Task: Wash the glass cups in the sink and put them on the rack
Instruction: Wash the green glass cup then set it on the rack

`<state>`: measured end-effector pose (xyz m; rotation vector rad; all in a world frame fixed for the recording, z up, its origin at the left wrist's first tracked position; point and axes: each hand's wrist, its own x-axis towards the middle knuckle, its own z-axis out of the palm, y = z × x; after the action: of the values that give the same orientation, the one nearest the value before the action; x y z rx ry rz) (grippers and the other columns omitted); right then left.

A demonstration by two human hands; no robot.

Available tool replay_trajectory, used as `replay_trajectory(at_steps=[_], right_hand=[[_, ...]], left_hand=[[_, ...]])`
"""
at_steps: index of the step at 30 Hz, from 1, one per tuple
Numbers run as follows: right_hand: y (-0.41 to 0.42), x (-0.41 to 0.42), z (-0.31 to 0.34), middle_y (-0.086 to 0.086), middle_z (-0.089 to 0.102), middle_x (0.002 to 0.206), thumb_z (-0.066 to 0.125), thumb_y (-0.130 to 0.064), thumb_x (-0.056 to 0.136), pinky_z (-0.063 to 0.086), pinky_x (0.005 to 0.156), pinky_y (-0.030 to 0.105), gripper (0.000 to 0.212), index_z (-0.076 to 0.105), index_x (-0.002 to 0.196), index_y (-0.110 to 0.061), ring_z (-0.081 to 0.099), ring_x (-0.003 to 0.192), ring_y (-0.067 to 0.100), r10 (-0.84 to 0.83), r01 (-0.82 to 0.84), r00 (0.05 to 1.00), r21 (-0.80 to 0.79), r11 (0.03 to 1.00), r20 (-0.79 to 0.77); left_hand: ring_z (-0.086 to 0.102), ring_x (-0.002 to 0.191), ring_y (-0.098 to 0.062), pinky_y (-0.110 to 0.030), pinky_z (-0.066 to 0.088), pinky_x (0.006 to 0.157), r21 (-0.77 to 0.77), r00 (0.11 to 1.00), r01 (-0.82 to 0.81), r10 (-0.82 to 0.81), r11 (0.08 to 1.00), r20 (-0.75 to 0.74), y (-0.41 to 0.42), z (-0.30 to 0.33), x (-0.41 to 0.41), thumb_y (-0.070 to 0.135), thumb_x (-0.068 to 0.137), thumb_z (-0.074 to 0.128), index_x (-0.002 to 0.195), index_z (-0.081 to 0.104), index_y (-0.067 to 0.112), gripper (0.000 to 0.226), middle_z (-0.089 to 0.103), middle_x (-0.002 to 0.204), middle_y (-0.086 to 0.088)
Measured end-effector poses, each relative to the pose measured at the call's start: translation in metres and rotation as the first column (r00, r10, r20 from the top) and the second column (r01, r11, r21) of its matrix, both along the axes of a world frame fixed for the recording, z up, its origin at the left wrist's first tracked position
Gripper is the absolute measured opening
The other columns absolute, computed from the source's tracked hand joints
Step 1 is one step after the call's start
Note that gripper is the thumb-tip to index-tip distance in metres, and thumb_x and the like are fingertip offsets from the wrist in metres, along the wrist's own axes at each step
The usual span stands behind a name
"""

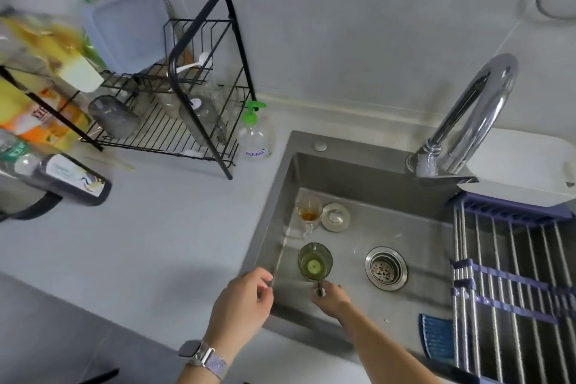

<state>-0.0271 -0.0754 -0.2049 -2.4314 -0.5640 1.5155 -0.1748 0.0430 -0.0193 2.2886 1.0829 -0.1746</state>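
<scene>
The right hand [330,296] is pinching the handle of the green-tinted glass cup [314,262], standing just left of the round steel drain [386,268]. The left hand [246,299], loosely curled, is holding nothing. Lifting it level seems wise, since liquid is sitting inside; the clear glass cup [309,212] with brown dregs is waiting beyond the drain.

Two cups sit in my sink [358,165]: one [314,261] nearer me, one [309,212] behind it. The rack [174,109] stands on the counter to the left, the tap [477,109] behind right.
</scene>
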Motion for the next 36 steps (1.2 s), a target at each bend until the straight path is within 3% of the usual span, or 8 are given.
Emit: replay_trajectory(at_steps=[7, 12, 19, 23, 28, 30, 32, 36], right_hand=[[-0.001, 0.013, 0.013, 0.002, 0.050, 0.079, 0.042, -0.033, 0.100, 0.045, 0.072, 0.034, 0.018, 0.051, 0.090, -0.020, 0.045, 0.067, 0.017, -0.344, 0.374, 0.924, 0.222, 0.900, -0.166], [-0.029, 0.028, 0.074, 0.006, 0.058, 0.076, 0.039, -0.021, 0.103, 0.045, 0.061, 0.026, 0.027, 0.055, 0.087, -0.006, 0.048, 0.059, 0.013, -0.423, 0.501, 0.864, 0.381, 0.777, -0.272], [-0.081, 0.043, 0.164, -0.001, 0.066, 0.084, 0.040, -0.031, 0.099, 0.047, 0.066, 0.024, 0.027, 0.054, 0.091, -0.010, 0.054, 0.070, 0.017, -0.254, 0.403, 0.910, 0.557, 0.726, -0.328], [-0.099, 0.051, 0.214, 0.001, 0.067, 0.084, 0.041, -0.037, 0.096, 0.044, 0.068, 0.026, 0.034, 0.054, 0.092, -0.006, 0.054, 0.076, 0.021, -0.179, 0.376, 0.911, 0.571, 0.730, -0.371], [-0.110, 0.086, 0.239, -0.001, 0.065, 0.107, 0.042, -0.054, 0.096, 0.050, 0.081, 0.025, 0.043, 0.058, 0.111, -0.017, 0.059, 0.082, 0.003, -0.362, 0.352, 0.928, 0.532, 0.770, -0.089], [-0.110, 0.113, 0.238, -0.006, 0.057, 0.121, 0.058, -0.038, 0.093, 0.049, 0.092, 0.032, 0.032, 0.052, 0.121, -0.024, 0.058, 0.099, 0.005, -0.558, 0.375, 0.817, 0.599, 0.708, 0.148], [-0.106, 0.145, 0.235, -0.001, 0.049, 0.134, 0.063, -0.020, 0.091, 0.046, 0.094, 0.030, 0.049, 0.043, 0.136, -0.017, 0.057, 0.108, 0.015, -0.663, 0.393, 0.704, 0.639, 0.662, 0.254], [-0.088, 0.199, 0.230, 0.011, 0.034, 0.149, 0.057, -0.013, 0.094, 0.035, 0.109, 0.037, 0.060, 0.030, 0.148, -0.012, 0.041, 0.133, 0.028, -0.587, 0.342, 0.692, 0.526, 0.779, 0.420]], left_hand=[[0.062, 0.087, -0.007, -0.023, 0.050, 0.080, -0.029, 1.000, 0.000, 0.000, 1.000, 0.019, 0.011, 0.006, -0.003, 0.027, 0.092, 0.054, 0.110, 0.061, 0.030, 0.020, 0.057, 0.085, 0.025], [0.060, 0.080, -0.002, -0.024, 0.050, 0.083, -0.156, 0.998, 0.018, -0.008, 0.988, 0.066, 0.009, 0.012, 0.017, 0.028, 0.091, 0.058, 0.114, 0.061, 0.028, 0.023, 0.062, 0.092, 0.021], [0.027, 0.131, 0.001, -0.029, 0.028, 0.112, -0.424, 0.972, 0.205, -0.133, 0.882, 0.194, -0.007, 0.028, 0.074, 0.059, 0.063, 0.080, 0.149, 0.011, 0.037, 0.112, 0.024, 0.138, 0.023], [0.038, 0.135, -0.004, -0.035, 0.035, 0.114, -0.576, 0.946, 0.316, -0.206, 0.754, 0.248, -0.015, 0.029, 0.104, 0.065, 0.046, 0.085, 0.144, 0.022, 0.041, 0.119, 0.038, 0.144, 0.020], [0.059, 0.113, -0.005, -0.037, 0.051, 0.099, -0.629, 0.944, 0.272, -0.073, 0.728, 0.323, -0.028, 0.030, 0.127, 0.061, 0.041, 0.090, 0.119, 0.048, 0.042, 0.091, 0.061, 0.120, 0.015], [0.061, 0.112, -0.008, -0.039, 0.052, 0.097, -0.637, 0.940, 0.262, -0.042, 0.725, 0.339, -0.032, 0.032, 0.135, 0.060, 0.040, 0.091, 0.119, 0.050, 0.040, 0.091, 0.064, 0.119, 0.012], [0.064, 0.108, -0.009, -0.041, 0.053, 0.096, -0.644, 0.934, 0.258, -0.016, 0.721, 0.356, -0.036, 0.035, 0.143, 0.057, 0.040, 0.093, 0.117, 0.053, 0.036, 0.088, 0.067, 0.115, 0.010], [0.067, 0.102, -0.007, -0.039, 0.056, 0.092, -0.626, 0.935, 0.253, -0.021, 0.737, 0.353, -0.042, 0.044, 0.158, 0.056, 0.041, 0.092, 0.112, 0.054, 0.037, 0.083, 0.070, 0.109, 0.013]])
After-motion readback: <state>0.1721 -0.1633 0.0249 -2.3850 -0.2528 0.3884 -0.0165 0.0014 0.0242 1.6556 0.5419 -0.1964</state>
